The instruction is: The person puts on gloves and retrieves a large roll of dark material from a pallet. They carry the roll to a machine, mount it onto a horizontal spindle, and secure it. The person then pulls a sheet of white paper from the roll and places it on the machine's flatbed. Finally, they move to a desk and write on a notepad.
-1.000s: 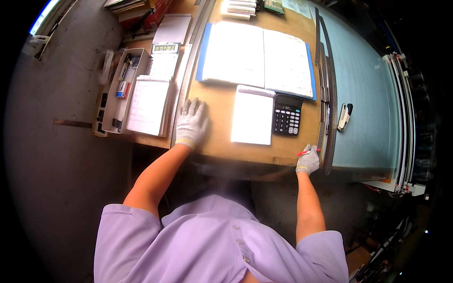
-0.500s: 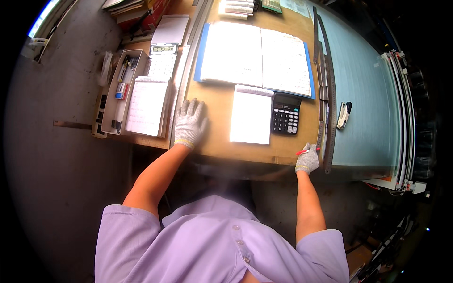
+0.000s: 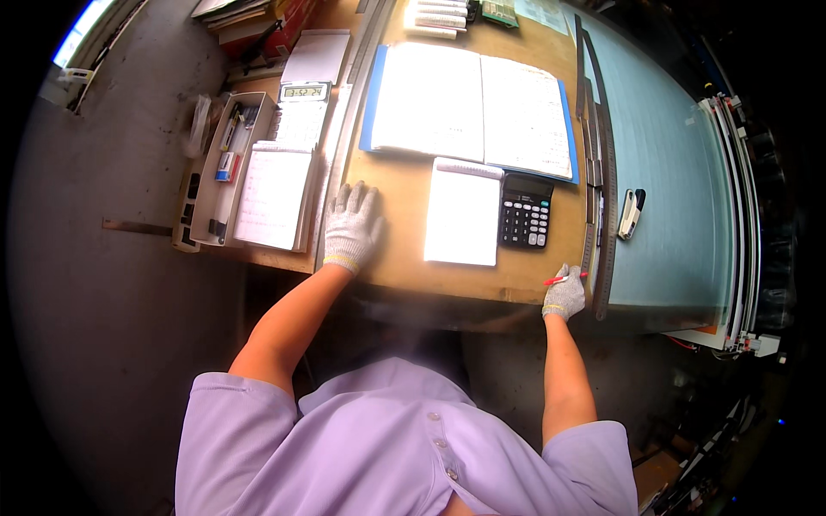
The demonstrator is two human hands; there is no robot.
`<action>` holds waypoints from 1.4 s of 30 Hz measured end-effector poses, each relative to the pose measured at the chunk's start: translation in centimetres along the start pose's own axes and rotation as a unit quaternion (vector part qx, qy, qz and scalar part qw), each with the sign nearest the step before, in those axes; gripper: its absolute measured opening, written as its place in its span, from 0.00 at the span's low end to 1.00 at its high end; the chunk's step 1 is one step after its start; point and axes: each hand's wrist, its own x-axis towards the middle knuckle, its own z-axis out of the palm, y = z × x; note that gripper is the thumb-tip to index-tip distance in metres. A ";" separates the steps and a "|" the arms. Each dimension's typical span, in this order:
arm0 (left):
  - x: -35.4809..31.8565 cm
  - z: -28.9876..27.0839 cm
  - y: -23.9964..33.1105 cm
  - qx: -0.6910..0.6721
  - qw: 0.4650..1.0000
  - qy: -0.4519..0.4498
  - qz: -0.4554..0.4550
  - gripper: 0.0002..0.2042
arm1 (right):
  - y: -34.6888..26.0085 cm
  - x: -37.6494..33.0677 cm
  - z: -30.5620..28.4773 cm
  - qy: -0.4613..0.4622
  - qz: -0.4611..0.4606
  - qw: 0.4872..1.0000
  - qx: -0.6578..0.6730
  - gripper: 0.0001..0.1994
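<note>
My left hand, in a light grey knit glove, lies flat on the brown tabletop with fingers spread, holding nothing. At the table's near right edge, my right hand, gloved the same way, is closed round a red pen. Between the hands lies a top-bound white notepad. A black calculator sits against its right side. Beyond them an open blue folder bears white pages, with faint writing on the right one.
Left of the table stand a pen box, a stacked notepad and a white calculator. Long metal rulers run along the right edge. A stapler rests on the blue-green surface beyond. Paper rolls lie at the back.
The whole scene has shifted slightly right and down in the picture. Both hands keep their poses, and the red pen stays in my right hand.
</note>
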 end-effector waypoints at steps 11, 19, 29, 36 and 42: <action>0.1 -0.1 -0.1 0.000 1.000 -0.007 -0.002 0.26 | 0.4 0.1 0.6 -0.006 0.005 1.000 -0.022 0.14; 0.1 -0.2 0.1 -0.005 1.000 -0.007 -0.005 0.26 | 0.3 0.1 0.4 -0.008 0.004 1.000 -0.022 0.15; 0.1 0.2 -0.4 0.005 1.000 -0.004 -0.002 0.26 | -0.1 0.0 -0.1 -0.014 -0.005 1.000 -0.004 0.14; 0.3 -0.6 0.1 -0.009 1.000 -0.015 -0.004 0.27 | 0.1 0.1 0.0 -0.035 0.009 0.999 -0.029 0.15; 0.4 -0.9 0.2 -0.015 0.999 -0.027 -0.009 0.27 | -0.1 0.1 -0.3 -0.039 0.008 0.999 -0.025 0.15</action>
